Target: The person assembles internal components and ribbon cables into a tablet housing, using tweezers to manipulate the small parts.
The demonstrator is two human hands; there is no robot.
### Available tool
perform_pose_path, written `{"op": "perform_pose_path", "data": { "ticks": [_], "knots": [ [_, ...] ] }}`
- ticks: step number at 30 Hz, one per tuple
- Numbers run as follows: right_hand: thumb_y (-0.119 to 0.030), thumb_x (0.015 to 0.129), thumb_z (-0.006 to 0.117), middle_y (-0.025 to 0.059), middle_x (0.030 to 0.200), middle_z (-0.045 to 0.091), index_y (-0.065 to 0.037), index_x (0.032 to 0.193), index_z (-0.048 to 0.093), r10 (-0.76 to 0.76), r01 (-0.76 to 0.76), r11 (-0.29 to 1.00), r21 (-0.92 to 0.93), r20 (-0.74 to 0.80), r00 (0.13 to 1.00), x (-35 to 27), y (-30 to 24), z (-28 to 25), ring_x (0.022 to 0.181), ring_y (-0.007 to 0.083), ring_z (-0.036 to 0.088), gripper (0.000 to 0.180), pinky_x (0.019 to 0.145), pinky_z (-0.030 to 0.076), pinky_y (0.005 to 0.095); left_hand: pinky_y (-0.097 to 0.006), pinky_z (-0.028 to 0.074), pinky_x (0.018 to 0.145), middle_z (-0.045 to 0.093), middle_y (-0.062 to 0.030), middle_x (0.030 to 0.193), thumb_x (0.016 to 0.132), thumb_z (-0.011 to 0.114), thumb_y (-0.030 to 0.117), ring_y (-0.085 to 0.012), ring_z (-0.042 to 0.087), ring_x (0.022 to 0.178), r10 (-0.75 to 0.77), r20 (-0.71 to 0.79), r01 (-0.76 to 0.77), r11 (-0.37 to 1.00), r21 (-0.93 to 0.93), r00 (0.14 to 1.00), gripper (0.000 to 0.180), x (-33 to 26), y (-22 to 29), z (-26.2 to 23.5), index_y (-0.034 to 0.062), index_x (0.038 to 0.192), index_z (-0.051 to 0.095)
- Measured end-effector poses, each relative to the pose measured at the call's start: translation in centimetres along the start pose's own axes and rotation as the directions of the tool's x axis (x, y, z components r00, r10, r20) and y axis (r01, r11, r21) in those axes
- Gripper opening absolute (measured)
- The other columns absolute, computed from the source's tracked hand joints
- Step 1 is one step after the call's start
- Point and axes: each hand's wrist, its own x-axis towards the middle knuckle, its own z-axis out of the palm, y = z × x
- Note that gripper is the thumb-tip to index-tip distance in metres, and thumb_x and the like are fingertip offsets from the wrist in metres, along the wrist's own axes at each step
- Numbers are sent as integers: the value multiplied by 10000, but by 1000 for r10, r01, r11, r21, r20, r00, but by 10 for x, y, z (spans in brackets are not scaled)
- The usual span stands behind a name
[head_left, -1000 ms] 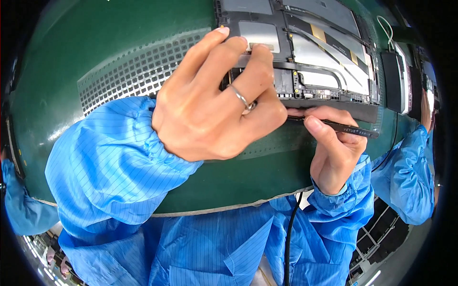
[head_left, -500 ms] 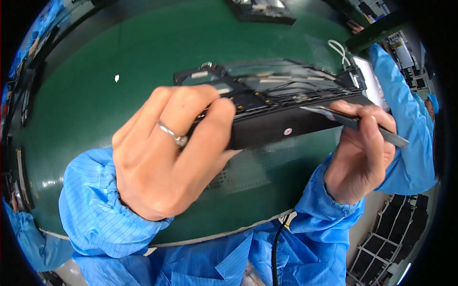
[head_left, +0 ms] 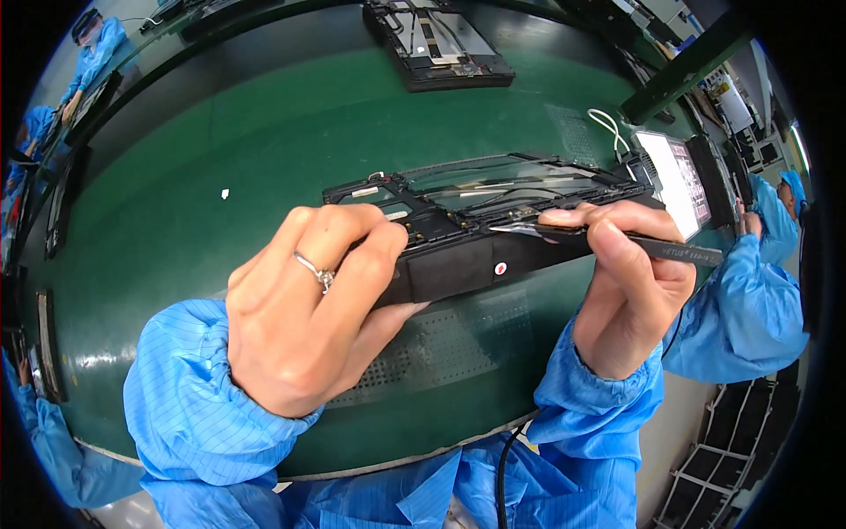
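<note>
Two hands are working on one opened device chassis [head_left: 476, 238] at mid-frame, tilted up off the green mat [head_left: 264, 132]. The left hand [head_left: 304, 322] is clamping the chassis's near-left edge, fingers curled over the top and thumb underneath. The right hand [head_left: 630, 286] is pinching one pair of black tweezers [head_left: 608, 240], its tip lying on the chassis's upper edge. A second opened chassis [head_left: 438, 40] is lying at top centre — well apart, with bare mat between. One co-worker's blue sleeve [head_left: 740, 309] is crowding the right edge.
</note>
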Motion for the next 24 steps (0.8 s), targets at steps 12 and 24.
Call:
{"op": "perform_pose_path", "data": {
  "ticks": [12, 24],
  "knots": [
    [-23, 653, 490, 147, 650, 516, 53, 714, 510, 10, -10, 1000, 19, 3, 1000, 5, 0, -4, 640, 275, 552, 99, 687, 410, 356, -297, 427, 504, 481, -147, 789, 378, 674, 15, -255, 499, 634, 57, -61, -57, 998, 5, 997, 481, 7, -3, 7, -45, 826, 509],
    [16, 631, 469, 216, 714, 561, 47, 763, 490, -199, 223, 962, -158, 152, 968, 4, 2, -18, 667, 280, 549, 137, 740, 378, 405, -314, 449, 601, 524, -169, 823, 488, 694, 22, -282, 538, 724, 8, -21, -8, 1000, -7, 1000, 435, 15, 5, 11, -28, 873, 498]
  ]
}}
